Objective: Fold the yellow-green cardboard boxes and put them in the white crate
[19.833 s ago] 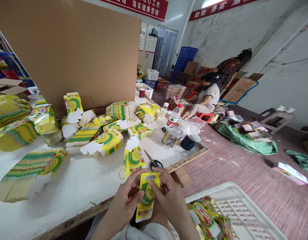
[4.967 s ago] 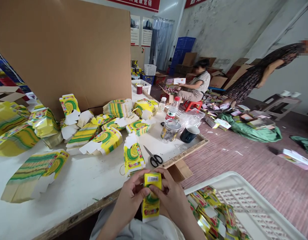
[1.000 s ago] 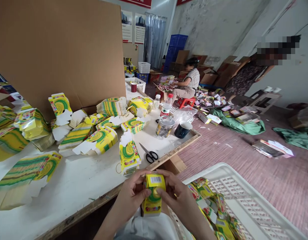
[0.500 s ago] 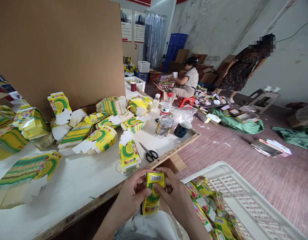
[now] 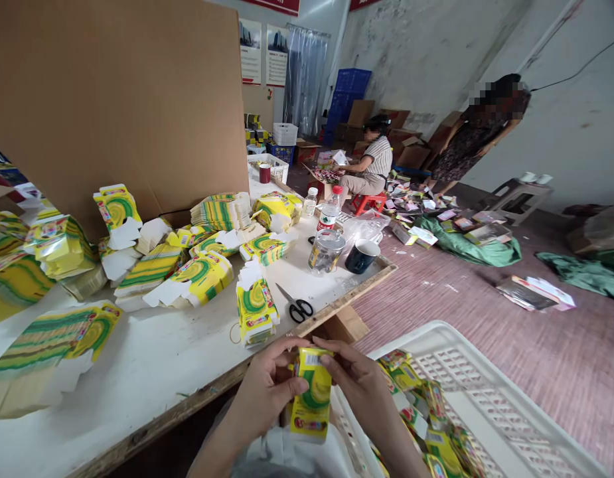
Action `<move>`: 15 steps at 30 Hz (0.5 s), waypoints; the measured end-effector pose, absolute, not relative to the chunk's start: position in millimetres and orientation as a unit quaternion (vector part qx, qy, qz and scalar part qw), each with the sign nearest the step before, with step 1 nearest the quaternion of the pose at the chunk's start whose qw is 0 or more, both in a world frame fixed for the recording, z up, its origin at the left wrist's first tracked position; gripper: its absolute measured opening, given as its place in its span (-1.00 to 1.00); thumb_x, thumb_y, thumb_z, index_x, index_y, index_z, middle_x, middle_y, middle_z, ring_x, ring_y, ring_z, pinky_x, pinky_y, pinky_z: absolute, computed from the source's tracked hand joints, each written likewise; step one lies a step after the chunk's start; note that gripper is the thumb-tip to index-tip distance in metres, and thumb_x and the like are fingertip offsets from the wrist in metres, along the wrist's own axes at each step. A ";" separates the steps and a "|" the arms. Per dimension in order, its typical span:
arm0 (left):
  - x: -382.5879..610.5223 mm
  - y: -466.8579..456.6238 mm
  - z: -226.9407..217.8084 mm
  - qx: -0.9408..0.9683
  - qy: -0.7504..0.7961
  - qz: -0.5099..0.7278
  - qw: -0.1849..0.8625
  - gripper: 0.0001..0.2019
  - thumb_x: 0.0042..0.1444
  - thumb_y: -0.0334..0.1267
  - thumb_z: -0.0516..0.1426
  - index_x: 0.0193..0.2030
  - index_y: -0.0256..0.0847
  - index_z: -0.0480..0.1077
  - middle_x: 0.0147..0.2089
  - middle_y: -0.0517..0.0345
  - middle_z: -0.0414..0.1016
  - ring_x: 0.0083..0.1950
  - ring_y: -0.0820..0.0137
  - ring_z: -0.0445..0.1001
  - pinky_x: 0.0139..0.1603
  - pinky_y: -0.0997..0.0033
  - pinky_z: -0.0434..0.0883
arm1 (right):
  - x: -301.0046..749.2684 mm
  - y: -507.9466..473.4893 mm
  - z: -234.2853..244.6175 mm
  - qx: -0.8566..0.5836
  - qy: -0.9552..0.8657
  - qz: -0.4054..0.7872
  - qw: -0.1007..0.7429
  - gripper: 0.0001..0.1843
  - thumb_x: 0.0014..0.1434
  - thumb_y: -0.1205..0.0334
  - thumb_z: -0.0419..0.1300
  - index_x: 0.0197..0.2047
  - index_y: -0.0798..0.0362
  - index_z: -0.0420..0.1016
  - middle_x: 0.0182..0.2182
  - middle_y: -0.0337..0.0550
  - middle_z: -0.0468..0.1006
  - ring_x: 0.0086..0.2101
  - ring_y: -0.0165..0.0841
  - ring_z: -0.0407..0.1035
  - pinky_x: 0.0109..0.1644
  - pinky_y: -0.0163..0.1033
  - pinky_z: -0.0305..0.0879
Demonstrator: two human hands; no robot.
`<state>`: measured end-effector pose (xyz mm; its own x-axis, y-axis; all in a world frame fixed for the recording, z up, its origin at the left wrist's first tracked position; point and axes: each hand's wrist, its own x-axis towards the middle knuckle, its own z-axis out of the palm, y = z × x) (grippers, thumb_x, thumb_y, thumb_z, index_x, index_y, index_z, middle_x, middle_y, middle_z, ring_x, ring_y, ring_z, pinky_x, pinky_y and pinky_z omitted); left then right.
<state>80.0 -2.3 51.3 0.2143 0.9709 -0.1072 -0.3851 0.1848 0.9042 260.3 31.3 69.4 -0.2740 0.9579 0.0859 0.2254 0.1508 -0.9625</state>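
Note:
A small yellow and green carton point(image 5: 312, 395) is held upright in front of me, its barcode end at the top. My left hand point(image 5: 271, 382) grips its left side, thumb across the front face. My right hand point(image 5: 354, 375) pinches the top right corner, with fingertips at the upper edge. Just beyond the hands lies a stack of flat cartons point(image 5: 257, 309) on the white table point(image 5: 152, 358). Black-handled scissors point(image 5: 297, 307) rest beside that stack. To my right, a white plastic basket point(image 5: 490, 372) holds several folded cartons point(image 5: 439, 445).
More carton stacks point(image 5: 197, 272) cover the table's far side, before a large cardboard box point(image 5: 122, 99). A clear jar point(image 5: 326, 251), dark mug point(image 5: 362, 255) and red-capped bottle point(image 5: 330, 209) stand near the edge. One person point(image 5: 374, 159) sits, another point(image 5: 478, 133) stands among scattered boxes.
The carton has shifted slightly right and down in my hands. My right thumb has moved from the front face up to the top corner. The standing person has moved left.

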 end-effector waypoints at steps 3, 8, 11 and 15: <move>88.5 -2.5 41.3 0.436 0.404 0.497 0.632 -0.53 0.10 -0.24 0.30 0.17 -0.15 0.39 -0.04 -0.04 0.65 -0.13 0.22 0.63 -0.13 0.31 0.50 | 272.6 29.9 68.6 -0.478 -0.650 0.428 0.408 -0.65 0.26 -0.05 0.24 -0.13 0.01 0.70 -0.22 0.01 0.71 -0.23 -0.14 0.59 -0.21 -0.17 0.50; 89.6 -7.4 22.5 0.591 0.547 0.317 0.500 -0.52 0.18 -0.21 0.20 0.26 -0.14 0.41 0.40 -0.20 0.34 0.37 -0.01 0.33 0.34 -0.01 0.28 | 318.9 31.1 67.2 -0.597 -0.719 0.182 0.305 -0.69 0.16 -0.06 0.25 -0.22 -0.10 0.74 -0.30 0.01 0.65 -0.26 -0.04 0.53 -0.18 0.00 0.45; 90.8 -9.6 2.3 0.593 0.597 0.249 0.480 -0.57 0.02 -0.28 0.27 0.07 -0.32 0.57 0.44 -0.42 0.23 0.48 -0.31 0.07 0.41 -0.28 0.05 | 324.3 29.8 58.9 -0.586 -0.728 0.202 0.291 -0.66 0.21 -0.06 0.20 -0.07 -0.13 0.69 -0.20 -0.01 0.66 -0.21 -0.08 0.54 -0.14 -0.02 0.47; 96.9 -6.6 -21.6 0.579 0.628 0.205 0.478 -0.46 -0.06 -0.39 0.26 0.13 -0.53 0.51 0.30 -0.65 0.36 0.38 -0.46 0.22 0.33 -0.42 0.09 | 304.0 27.3 47.9 -0.560 -0.723 0.256 0.312 -0.64 0.29 -0.06 0.14 -0.06 -0.09 0.66 -0.26 -0.09 0.66 -0.41 -0.25 0.48 -0.26 -0.16 0.46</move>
<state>96.9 -6.6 -21.6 0.1282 0.9229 -0.3630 0.5306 0.2454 0.8113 304.0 27.3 47.9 -0.1776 0.9702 0.1646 0.6512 0.2412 -0.7195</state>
